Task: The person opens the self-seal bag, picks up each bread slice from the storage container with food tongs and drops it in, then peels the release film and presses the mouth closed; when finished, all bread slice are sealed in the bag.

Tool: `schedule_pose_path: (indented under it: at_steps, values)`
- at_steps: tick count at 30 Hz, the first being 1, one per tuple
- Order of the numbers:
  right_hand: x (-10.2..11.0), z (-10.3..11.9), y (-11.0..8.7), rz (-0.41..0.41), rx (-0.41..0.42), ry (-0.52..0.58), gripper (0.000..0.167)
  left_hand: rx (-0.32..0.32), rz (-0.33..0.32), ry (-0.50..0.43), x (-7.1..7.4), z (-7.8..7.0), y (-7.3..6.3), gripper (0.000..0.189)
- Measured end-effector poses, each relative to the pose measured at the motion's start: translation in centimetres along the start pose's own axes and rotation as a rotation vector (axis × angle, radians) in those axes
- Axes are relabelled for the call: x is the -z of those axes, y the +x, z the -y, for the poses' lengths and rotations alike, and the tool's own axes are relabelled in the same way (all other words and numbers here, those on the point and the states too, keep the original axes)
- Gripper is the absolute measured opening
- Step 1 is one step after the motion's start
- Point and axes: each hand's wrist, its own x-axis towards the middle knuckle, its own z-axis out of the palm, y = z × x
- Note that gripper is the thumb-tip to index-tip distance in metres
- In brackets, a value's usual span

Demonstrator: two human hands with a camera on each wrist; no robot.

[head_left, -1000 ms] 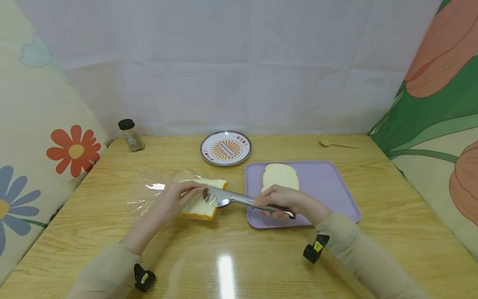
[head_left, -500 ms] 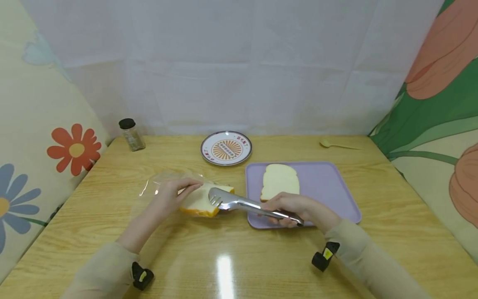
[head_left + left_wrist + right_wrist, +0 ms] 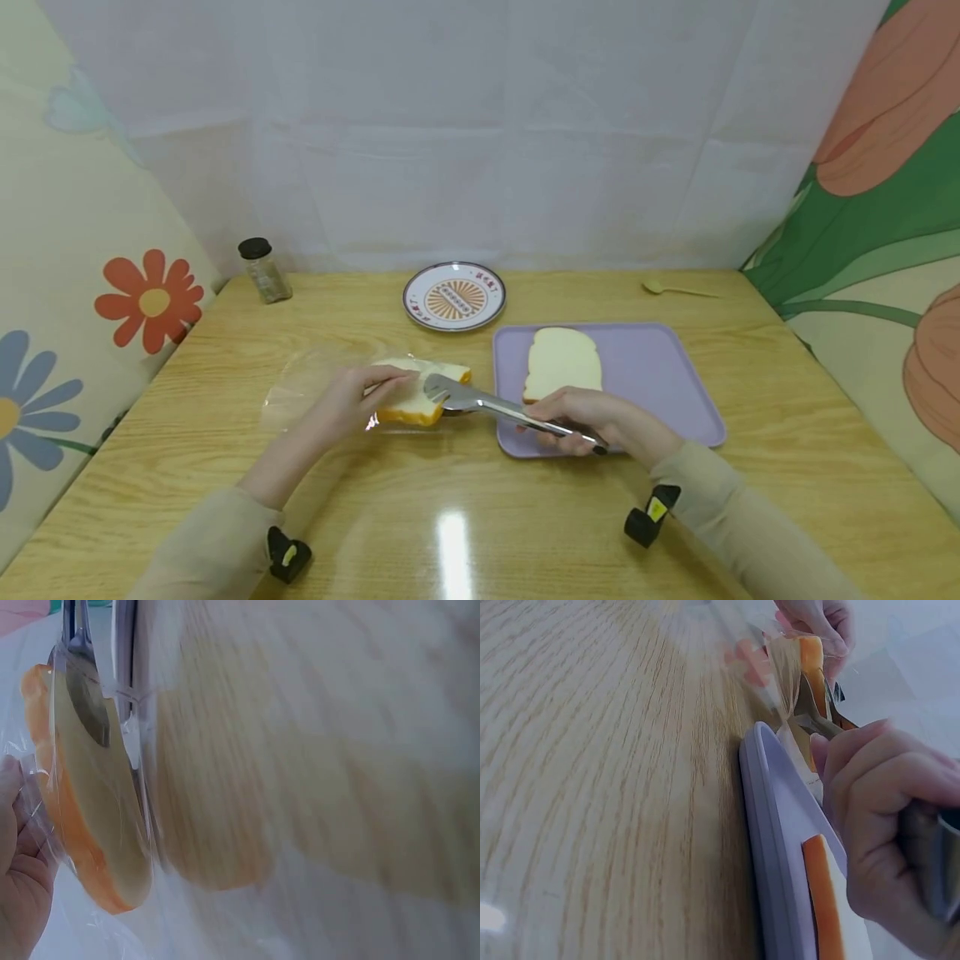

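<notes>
My left hand (image 3: 352,398) pinches the edge of a clear plastic bag (image 3: 296,392). A thick bread slice (image 3: 408,410) with an orange crust lies partly inside that film, its right end toward the purple tray. Metal tongs (image 3: 491,406) are gripped by my right hand (image 3: 588,412) above the tray's near-left part. In the left wrist view, one spoon-shaped tong end (image 3: 88,705) lies against the slice's pale face, the other behind it. The right wrist view shows the tong ends (image 3: 808,697) on both sides of the slice.
The purple tray (image 3: 660,375) stands on the wooden table and holds another bread slice (image 3: 562,362). Behind the bag is a patterned plate (image 3: 455,296). A black-lidded jar (image 3: 264,273) stands far left, and a yellowish spoon (image 3: 654,287) lies far right.
My right hand and the tongs have shifted right and a little nearer. The gripped slice has slid slightly right; my left hand stays nearly in place on the bag.
</notes>
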Motion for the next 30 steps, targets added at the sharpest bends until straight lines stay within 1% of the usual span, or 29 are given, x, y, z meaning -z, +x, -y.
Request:
schedule_pose_path:
  at_steps: [9,11,16,19,22,25,28,30]
  values:
    - [-0.7,0.5,0.2,0.005,0.021,-0.024,0.03,-0.019,-0.074,0.014,0.0,-0.1,0.1,0.017]
    - [-0.8,0.6,0.2,-0.015,0.028,-0.033,0.029,-0.021,-0.09,0.03,0.0,-0.1,0.2,0.016]
    - [-0.9,0.7,0.2,-0.096,0.052,-0.091,0.026,-0.021,-0.138,0.07,0.0,-0.2,0.4,0.014]
    - [-1.0,0.8,0.3,-0.135,0.049,-0.132,0.025,-0.02,-0.15,0.08,0.0,-0.3,0.4,0.013]
    - [-1.2,1.1,0.4,-0.165,0.056,-0.203,0.026,-0.023,-0.13,0.097,-0.1,-0.3,0.3,0.013]
    - [-1.4,1.3,0.5,-0.186,0.086,-0.296,0.026,-0.025,-0.08,0.102,-0.2,-0.3,0.1,0.014]
    - [-1.5,1.4,0.5,-0.2,0.115,-0.368,0.026,-0.028,-0.027,0.079,-0.4,-0.3,0.0,0.016]
    - [-1.5,1.4,0.4,-0.204,0.12,-0.388,0.026,-0.024,-0.001,0.064,-0.3,-0.4,-0.1,0.017]
